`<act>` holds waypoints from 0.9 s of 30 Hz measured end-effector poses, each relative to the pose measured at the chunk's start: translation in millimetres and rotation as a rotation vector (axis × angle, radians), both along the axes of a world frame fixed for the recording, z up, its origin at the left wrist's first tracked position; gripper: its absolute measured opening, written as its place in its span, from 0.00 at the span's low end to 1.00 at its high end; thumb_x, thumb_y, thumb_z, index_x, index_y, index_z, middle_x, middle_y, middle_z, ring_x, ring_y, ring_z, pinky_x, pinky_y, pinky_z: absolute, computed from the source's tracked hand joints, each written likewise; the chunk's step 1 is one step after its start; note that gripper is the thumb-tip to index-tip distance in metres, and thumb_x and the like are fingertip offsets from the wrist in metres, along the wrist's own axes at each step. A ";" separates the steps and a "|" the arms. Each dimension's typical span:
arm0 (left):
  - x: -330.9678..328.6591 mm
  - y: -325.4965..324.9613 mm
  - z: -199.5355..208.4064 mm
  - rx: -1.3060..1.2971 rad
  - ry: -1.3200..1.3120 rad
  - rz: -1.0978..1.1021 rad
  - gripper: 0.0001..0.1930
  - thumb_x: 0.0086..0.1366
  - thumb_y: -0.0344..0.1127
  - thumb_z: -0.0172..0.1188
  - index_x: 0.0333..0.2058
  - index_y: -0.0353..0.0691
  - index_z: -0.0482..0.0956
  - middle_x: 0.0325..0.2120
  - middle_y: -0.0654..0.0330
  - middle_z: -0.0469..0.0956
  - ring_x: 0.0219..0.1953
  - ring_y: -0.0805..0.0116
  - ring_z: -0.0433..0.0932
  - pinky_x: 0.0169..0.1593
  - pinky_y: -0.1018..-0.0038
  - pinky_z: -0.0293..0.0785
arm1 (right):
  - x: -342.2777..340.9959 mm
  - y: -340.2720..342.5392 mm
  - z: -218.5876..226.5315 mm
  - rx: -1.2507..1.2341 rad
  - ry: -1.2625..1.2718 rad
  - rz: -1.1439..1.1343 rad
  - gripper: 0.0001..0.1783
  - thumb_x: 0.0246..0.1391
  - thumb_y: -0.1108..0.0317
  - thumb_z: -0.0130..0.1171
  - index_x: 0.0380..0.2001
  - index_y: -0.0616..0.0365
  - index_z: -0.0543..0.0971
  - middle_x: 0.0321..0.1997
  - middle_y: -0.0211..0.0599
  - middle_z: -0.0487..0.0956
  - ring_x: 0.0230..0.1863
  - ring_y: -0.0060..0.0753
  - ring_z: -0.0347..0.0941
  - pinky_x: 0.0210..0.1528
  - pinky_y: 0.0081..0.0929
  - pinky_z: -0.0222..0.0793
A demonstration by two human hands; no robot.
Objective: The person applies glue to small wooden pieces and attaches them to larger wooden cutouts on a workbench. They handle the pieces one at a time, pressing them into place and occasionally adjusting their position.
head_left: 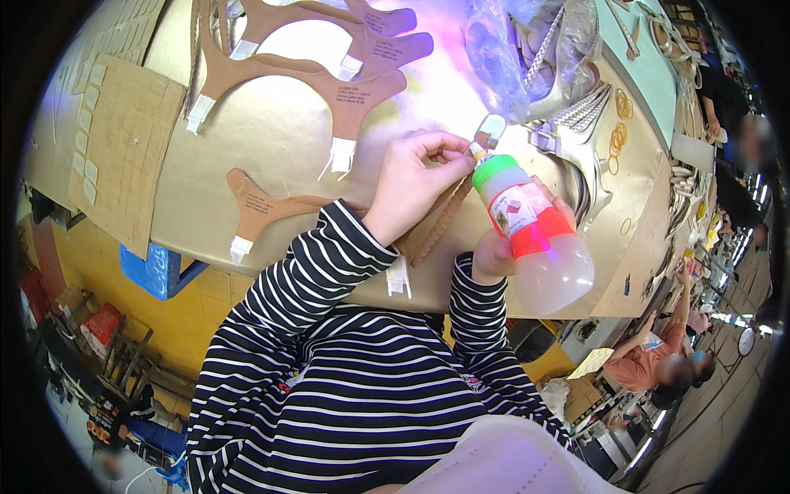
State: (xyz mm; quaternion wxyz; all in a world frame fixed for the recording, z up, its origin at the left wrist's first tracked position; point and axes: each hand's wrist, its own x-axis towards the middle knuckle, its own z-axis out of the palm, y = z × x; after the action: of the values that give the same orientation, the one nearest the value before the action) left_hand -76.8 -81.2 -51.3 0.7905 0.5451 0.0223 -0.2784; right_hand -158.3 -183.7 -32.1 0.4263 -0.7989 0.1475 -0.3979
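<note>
My right hand (493, 255) is wrapped around a translucent squeeze bottle (553, 276) with a green collar, red tape and a label. The bottle is tilted, its tip pointing up and left towards my left hand (420, 181). With thumb and fingers closed, my left hand pinches the upper end of a brown braided strap (440, 226). A small piece with a pale rounded face (491, 126) sticks up by the bottle's tip; whether it belongs to the strap I cannot tell. Under my left wrist lies a brown leather piece (251, 206) with white-taped ends.
Several similar brown leather cutouts (288, 70) lie at the far left of the gold-coloured table (189, 181). A cardboard sheet (123, 148) with pale pieces sits at the left edge. Clear plastic (498, 62), silver braided straps (580, 111) and rubber bands (617, 138) are at right. Other people work beyond.
</note>
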 end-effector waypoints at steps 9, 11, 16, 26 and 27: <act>-0.7 0.9 -0.2 0.153 -0.192 -0.064 0.10 0.57 0.25 0.61 0.38 0.30 0.79 0.27 0.65 0.77 0.30 0.82 0.73 0.35 0.84 0.70 | -6.1 -20.6 26.0 0.130 0.248 0.145 0.56 0.36 0.26 0.60 0.54 0.62 0.60 0.49 0.53 0.70 0.50 0.48 0.72 0.52 0.43 0.72; -0.9 1.3 0.4 0.136 -0.204 -0.054 0.10 0.57 0.25 0.61 0.39 0.31 0.79 0.26 0.66 0.76 0.30 0.82 0.73 0.35 0.84 0.70 | -3.2 -24.1 21.0 0.089 0.278 0.153 0.56 0.34 0.26 0.61 0.54 0.63 0.61 0.48 0.51 0.71 0.50 0.48 0.71 0.52 0.43 0.71; -0.2 1.6 0.8 0.104 -0.189 -0.105 0.12 0.57 0.25 0.61 0.41 0.32 0.79 0.25 0.67 0.75 0.30 0.82 0.72 0.35 0.84 0.70 | 1.4 -40.0 5.9 0.036 0.055 0.097 0.58 0.31 0.27 0.64 0.54 0.63 0.61 0.48 0.48 0.71 0.50 0.47 0.71 0.53 0.44 0.70; 2.1 2.7 0.6 0.132 -0.213 -0.164 0.14 0.57 0.24 0.60 0.44 0.33 0.78 0.25 0.67 0.76 0.29 0.83 0.72 0.35 0.84 0.69 | 5.4 -57.9 10.0 -0.058 0.074 0.237 0.57 0.32 0.30 0.68 0.55 0.65 0.62 0.51 0.43 0.69 0.50 0.45 0.72 0.53 0.42 0.70; 2.7 2.9 0.9 0.128 -0.214 -0.174 0.14 0.57 0.24 0.60 0.44 0.33 0.78 0.25 0.67 0.76 0.29 0.83 0.72 0.34 0.84 0.69 | 6.1 -58.0 10.7 -0.080 0.053 0.276 0.57 0.32 0.31 0.68 0.55 0.65 0.63 0.51 0.44 0.70 0.50 0.45 0.72 0.53 0.42 0.70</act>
State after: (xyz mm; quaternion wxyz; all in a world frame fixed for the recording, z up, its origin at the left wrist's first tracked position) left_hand -74.0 -78.3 -50.4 0.7250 0.6206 -0.0917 -0.2844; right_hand -152.2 -241.8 -21.3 0.4407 -0.8381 0.0316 -0.3200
